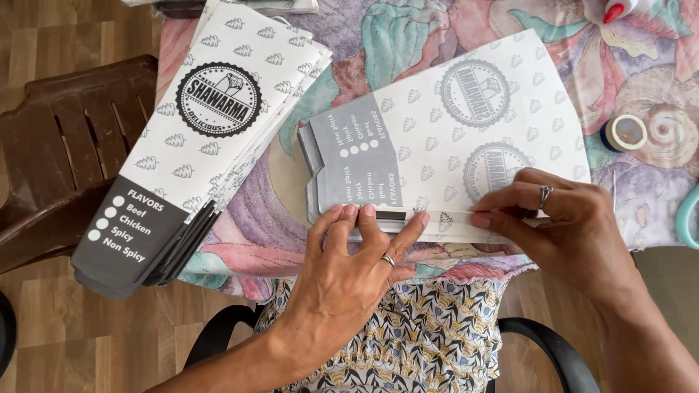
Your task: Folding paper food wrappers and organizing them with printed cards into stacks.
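Note:
A flat white paper sheet (pixel 466 138) with grey round stamps, small leaf prints and a grey end panel lies print-down on the flowered tablecloth (pixel 378 44). My left hand (pixel 349 269) presses its fingertips on the sheet's near edge, where a narrow strip is folded up. My right hand (pixel 561 218), with a ring on one finger, pinches and flattens that same folded strip further right. Neither hand lifts the sheet.
A stack of several finished paper sleeves (pixel 196 138) with a black round stamp lies at the left, overhanging the table edge. A brown plastic chair (pixel 58 160) stands left. A small tape roll (pixel 625 132), a glue bottle tip (pixel 615 10) and a teal handle (pixel 686 217) sit at right.

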